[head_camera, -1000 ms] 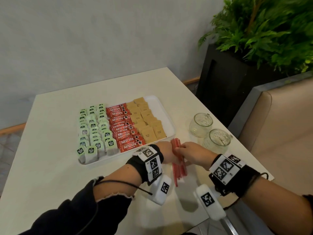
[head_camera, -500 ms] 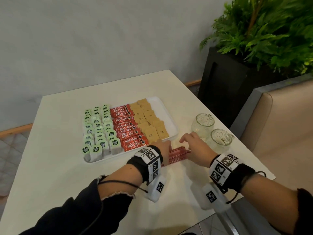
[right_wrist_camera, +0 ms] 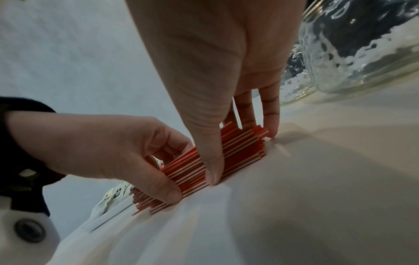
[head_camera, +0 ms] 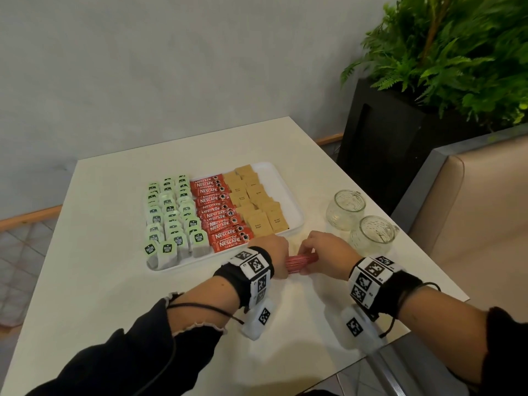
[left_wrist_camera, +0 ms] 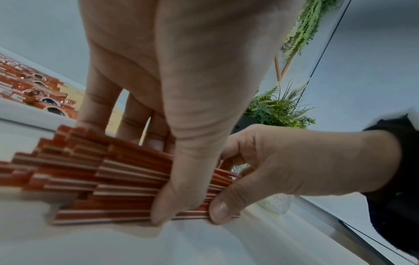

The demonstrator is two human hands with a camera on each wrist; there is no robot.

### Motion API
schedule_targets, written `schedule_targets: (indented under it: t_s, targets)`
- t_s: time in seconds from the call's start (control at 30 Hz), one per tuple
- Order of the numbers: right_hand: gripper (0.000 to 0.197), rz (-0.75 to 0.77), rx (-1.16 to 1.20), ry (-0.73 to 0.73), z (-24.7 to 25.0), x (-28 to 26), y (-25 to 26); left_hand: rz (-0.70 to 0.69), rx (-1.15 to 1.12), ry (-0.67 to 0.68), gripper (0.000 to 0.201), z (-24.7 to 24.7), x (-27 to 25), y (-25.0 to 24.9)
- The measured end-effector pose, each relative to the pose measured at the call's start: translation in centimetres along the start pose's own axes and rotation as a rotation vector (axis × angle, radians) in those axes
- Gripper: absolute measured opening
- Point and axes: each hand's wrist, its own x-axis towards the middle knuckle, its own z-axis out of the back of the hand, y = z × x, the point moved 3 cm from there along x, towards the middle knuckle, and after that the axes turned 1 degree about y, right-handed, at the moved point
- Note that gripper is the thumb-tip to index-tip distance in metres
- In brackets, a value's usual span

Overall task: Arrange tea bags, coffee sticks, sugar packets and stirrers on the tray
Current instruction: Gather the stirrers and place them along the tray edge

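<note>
A bundle of red-and-white stirrers (head_camera: 300, 262) (left_wrist_camera: 108, 179) (right_wrist_camera: 226, 157) lies on the table just in front of the white tray (head_camera: 288, 195). My left hand (head_camera: 271, 252) (left_wrist_camera: 181, 143) grips the bundle's left part between thumb and fingers. My right hand (head_camera: 323, 252) (right_wrist_camera: 226, 107) grips its right part the same way. On the tray lie rows of green tea bags (head_camera: 171, 215), red coffee sticks (head_camera: 220, 212) and brown sugar packets (head_camera: 257, 201). A bare strip runs along the tray's right side.
Two empty glass jars (head_camera: 345, 208) (head_camera: 373, 234) stand right of the tray, close to my right hand. A black planter with ferns (head_camera: 400, 144) and a beige seat (head_camera: 471, 210) are beyond the table's right edge. The table edge (head_camera: 371, 355) runs near my wrists.
The stirrer bundle has turned from lengthwise to crosswise in front of the tray. Both hands now hold it from either side, close together.
</note>
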Motion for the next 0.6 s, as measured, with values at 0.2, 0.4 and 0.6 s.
schedule_targets:
  t_s: [0.2,0.4,0.6]
  targets:
    - [0.020,0.003,-0.034,0.012,0.8,0.1,0.5,-0.026,-0.019,-0.057,0.027,0.3,-0.1,0.5]
    - [0.010,0.015,0.251,-0.007,2.0,0.6,0.7,-0.044,-0.035,0.014,0.025,0.0,-0.3,0.6]
    - [0.059,0.022,0.541,-0.164,4.0,1.4,0.8,-0.017,-0.532,-0.028,0.016,0.4,-0.9,2.1]
